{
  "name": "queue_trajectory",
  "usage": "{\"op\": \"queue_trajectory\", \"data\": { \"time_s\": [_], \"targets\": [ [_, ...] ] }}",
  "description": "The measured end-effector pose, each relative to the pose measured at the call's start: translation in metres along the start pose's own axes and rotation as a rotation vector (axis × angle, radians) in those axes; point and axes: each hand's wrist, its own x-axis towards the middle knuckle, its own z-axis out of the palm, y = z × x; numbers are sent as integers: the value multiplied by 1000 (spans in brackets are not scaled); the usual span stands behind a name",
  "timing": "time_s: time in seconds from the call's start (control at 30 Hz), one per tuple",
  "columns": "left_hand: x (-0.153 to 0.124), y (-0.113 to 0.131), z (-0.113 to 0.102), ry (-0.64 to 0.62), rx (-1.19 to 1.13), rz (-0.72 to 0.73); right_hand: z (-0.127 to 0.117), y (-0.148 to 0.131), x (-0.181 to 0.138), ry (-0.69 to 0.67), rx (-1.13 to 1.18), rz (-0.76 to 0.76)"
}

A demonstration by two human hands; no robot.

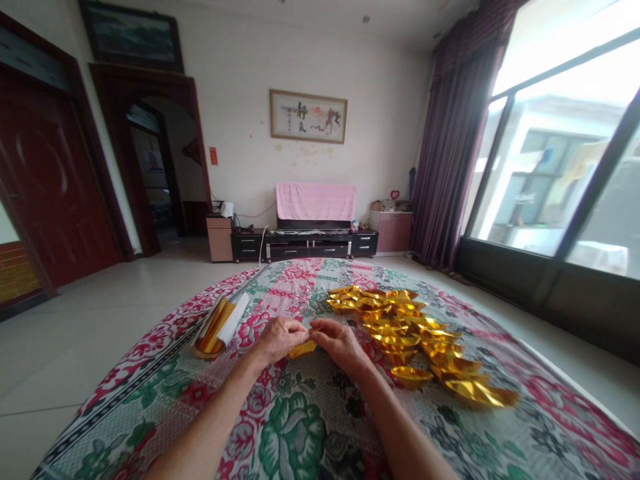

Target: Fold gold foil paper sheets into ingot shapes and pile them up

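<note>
Between my two hands is a small piece of gold foil paper, partly folded and held just above the patterned tablecloth. My left hand pinches its left end with thumb and forefinger. From the other side my right hand grips the paper in the same way, the fingertips of both hands nearly touching. The fingers hide much of the fold. To the right lie several folded gold paper ingots in loose rows, boat-shaped with pointed ends. A curled stack of gold paper sheets with white backs rests to the left.
The round table carries a red, green and white floral cloth. Beyond it, a low black TV cabinet stands by the wall, with a pink cloth over the television. Purple curtains and a large window are on the right.
</note>
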Motion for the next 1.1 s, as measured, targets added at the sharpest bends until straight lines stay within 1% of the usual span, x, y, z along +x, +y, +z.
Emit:
{"op": "queue_trajectory", "data": {
  "time_s": [0.1, 0.2, 0.3, 0.4, 0.53, 0.67, 0.87, 1.1],
  "targets": [
    [0, -1, 1, -19, -27, 12, -1, 0, 0, 11, -60, -4],
    [-1, -1, 1, -49, -110, 11, -4, -1, -1, 58, -87, -6],
    [-1, -1, 0, -26, -143, 28, -6, -2, -2, 99, -91, 13],
    [0, -3, -1, 16, -117, 39, -7, -2, -2, 104, -85, 12],
    [1, -4, -3, 88, -16, 103, -7, -1, -2, 109, -36, 24],
    [1, -3, -4, 106, 25, 144, -7, 0, -1, 106, -26, 31],
    [1, -6, -3, 102, -3, 116, -7, 1, -1, 103, -38, 43],
    [2, -10, -2, 52, -148, 44, -8, -2, -3, 86, -33, 52]
  ]
}}
